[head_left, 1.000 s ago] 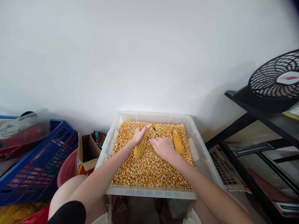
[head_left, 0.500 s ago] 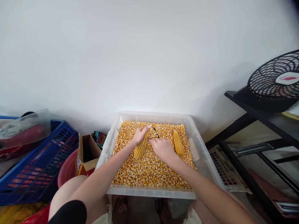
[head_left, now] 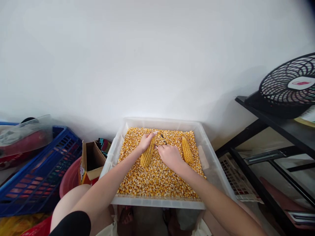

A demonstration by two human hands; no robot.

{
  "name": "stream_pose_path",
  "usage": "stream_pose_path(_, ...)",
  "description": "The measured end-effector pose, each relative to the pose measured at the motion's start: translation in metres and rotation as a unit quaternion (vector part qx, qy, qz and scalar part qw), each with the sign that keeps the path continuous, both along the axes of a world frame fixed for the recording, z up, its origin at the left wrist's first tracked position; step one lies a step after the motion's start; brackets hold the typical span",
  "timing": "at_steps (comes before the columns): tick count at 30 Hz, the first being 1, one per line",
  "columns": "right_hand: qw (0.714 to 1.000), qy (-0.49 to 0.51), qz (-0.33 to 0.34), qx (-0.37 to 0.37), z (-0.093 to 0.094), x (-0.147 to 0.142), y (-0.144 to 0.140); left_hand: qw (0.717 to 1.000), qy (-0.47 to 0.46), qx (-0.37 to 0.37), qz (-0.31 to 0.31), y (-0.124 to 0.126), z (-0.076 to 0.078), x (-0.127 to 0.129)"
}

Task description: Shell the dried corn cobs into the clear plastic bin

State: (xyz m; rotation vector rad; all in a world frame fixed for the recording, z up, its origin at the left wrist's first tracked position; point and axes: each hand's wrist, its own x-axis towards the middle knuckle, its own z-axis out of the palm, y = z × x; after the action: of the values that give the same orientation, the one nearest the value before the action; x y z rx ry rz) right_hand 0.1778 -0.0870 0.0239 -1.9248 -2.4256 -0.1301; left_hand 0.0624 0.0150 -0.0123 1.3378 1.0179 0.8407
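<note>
My left hand (head_left: 146, 142) is wrapped round the upper end of an ear of corn (head_left: 147, 158), which slants over loose kernels. My right hand (head_left: 169, 155) is closed on a thin tool (head_left: 164, 140) with a dark handle end and a narrow metal tip; its exact kind is too small to tell. The tip meets the right side of the ear, where a dark line runs between the kernel rows. A second ear of corn (head_left: 187, 151) lies on the kernels to the right of my right hand. Loose corn kernels (head_left: 157, 180) cover the bottom of a clear plastic bin (head_left: 159, 204).
To the left stand a blue crate (head_left: 44, 177), an open cardboard box (head_left: 94, 160) and a pink basin (head_left: 70, 175). On the right a black fan (head_left: 290, 88) sits on a black metal rack (head_left: 265, 121). A white wall (head_left: 157, 65) rises behind the bin.
The tool's tip and my right hand have shifted very slightly at the ear's side, and a dark line between the kernel rows shows more clearly. Both grips are unchanged.
</note>
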Motion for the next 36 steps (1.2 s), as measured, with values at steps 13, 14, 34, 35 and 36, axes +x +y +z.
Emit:
stream_pose_path(13,1.0,-0.001,0.01,0.012,-0.004,0.003,0.003,1.0,0.008,0.025,0.003,0.002,-0.001,0.0)
stream_pose_path(14,1.0,-0.001,0.009,0.012,-0.004,0.002,0.003,1.0,0.006,0.027,0.004,0.002,-0.001,0.0)
stream_pose_path(34,0.998,-0.03,0.049,0.007,-0.009,-0.006,0.004,0.99,0.08,0.114,0.027,0.001,-0.009,-0.001)
stream_pose_path(35,0.998,-0.031,0.051,0.004,-0.009,-0.006,0.004,0.99,0.081,0.115,0.026,0.0,-0.01,0.0)
stream_pose_path(36,0.998,-0.032,0.05,-0.003,-0.007,-0.006,0.004,0.99,0.083,0.116,0.023,-0.001,-0.01,0.0)
